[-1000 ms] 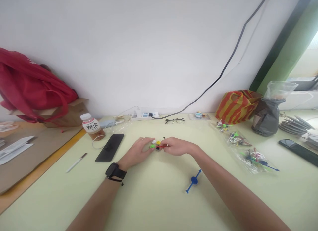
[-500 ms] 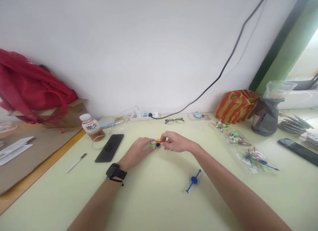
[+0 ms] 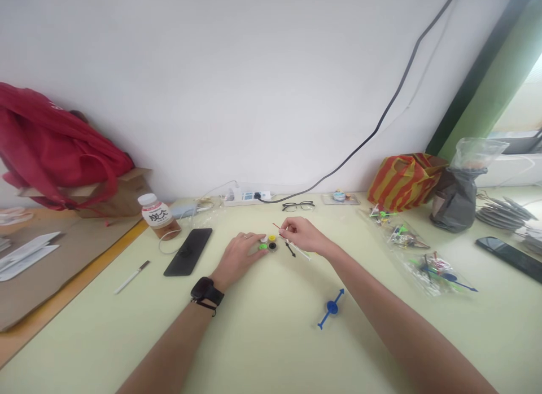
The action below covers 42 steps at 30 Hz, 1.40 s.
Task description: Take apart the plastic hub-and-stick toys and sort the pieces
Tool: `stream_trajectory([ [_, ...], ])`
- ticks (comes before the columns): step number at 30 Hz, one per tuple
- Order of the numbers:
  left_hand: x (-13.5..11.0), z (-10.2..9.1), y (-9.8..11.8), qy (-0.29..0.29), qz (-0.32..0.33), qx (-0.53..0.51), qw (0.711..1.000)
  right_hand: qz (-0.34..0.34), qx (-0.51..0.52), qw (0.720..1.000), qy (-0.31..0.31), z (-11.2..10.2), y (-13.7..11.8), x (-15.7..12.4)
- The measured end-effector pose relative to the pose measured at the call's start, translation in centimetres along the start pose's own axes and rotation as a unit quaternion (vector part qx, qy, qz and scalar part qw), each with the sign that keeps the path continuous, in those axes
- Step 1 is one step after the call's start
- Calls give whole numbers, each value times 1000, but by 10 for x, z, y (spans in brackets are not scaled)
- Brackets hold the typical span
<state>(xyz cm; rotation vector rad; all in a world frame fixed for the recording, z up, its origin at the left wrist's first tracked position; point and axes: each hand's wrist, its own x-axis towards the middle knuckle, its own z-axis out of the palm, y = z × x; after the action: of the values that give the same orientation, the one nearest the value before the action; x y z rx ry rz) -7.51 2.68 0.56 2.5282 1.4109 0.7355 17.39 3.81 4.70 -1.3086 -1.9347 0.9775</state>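
Two hands work: right hand (image 3: 300,233) pinches a thin, light red rod (image 3: 276,227); left hand (image 3: 239,254) presses small discs (image 3: 268,244) at nine o'clock.

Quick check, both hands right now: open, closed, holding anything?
Left hand: open, fingertips resting on the small coloured discs on the table.
Right hand: closed, pinching a thin red stick above the discs.

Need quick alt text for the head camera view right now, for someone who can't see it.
Over a pale green table, the right hand pinches a thin red stick while the left hand rests by small green, yellow and black discs. A blue spinner piece lies nearer.
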Motion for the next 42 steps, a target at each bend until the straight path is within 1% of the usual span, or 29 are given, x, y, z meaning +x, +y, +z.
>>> stream_trajectory([
  [2, 0, 0, 1, 5, -6, 2, 1000, 24, 31, 999, -1, 0, 0, 1],
  [4, 0, 0, 4, 22, -12, -12, 1000, 49, 68, 996, -7, 0, -1, 1],
  [7, 0, -4, 16, 60, -4, -67, 996, 67, 127, 989, -36, 1, -5, 0],
  [11, -1, -9, 40, 70, 35, -166, 983, 53, 183, 977, -96, 6, -11, -3],
  [15, -1, -9, 55, 69, 50, -205, 975, 24, 184, 972, -145, 11, -17, -8],
  [17, -1, -8, 57, 63, 41, -213, 974, 7, 147, 979, -140, 12, -18, -10],
  [20, -4, -8, 56, 38, 25, -220, 974, -4, 43, 996, -80, 9, -13, -9],
  [22, -6, -10, 55, 1, 33, -210, 977, 9, -30, 999, -36, 2, -5, -6],
  [25, -8, -13, 49, -56, 48, -171, 983, 53, -123, 991, 8, -12, 13, 0],
  [28, -6, -15, 39, -73, 57, -136, 986, 79, -173, 982, 2, -24, 27, 3],
  [30, -4, -17, 31, -62, 64, -120, 989, 77, -196, 978, -8, -30, 30, 2],
  [32, -3, -19, 25, -39, 68, -100, 992, 64, -227, 972, -11, -37, 27, -1],
  [34, -3, -20, 22, -17, 70, -77, 994, 48, -246, 967, -42, -46, 18, -7],
  [35, -3, -19, 23, -9, 70, -66, 995, 43, -246, 965, -74, -50, 12, -10],
  [37, -5, -14, 25, -9, 69, -45, 997, 45, -233, 956, -170, -57, -4, -19],
  [39, -7, -4, 27, -29, 67, -25, 997, 61, -232, 930, -277, -58, -22, -30],
  [40, -8, 2, 27, -42, 63, -18, 997, 70, -238, 915, -319, -57, -31, -36],
  [41, -9, 7, 27, -55, 57, -11, 997, 77, -246, 902, -345, -53, -39, -42],
  [42, -9, 12, 26, -68, 55, -6, 996, 82, -257, 895, -356, -49, -45, -49],
])
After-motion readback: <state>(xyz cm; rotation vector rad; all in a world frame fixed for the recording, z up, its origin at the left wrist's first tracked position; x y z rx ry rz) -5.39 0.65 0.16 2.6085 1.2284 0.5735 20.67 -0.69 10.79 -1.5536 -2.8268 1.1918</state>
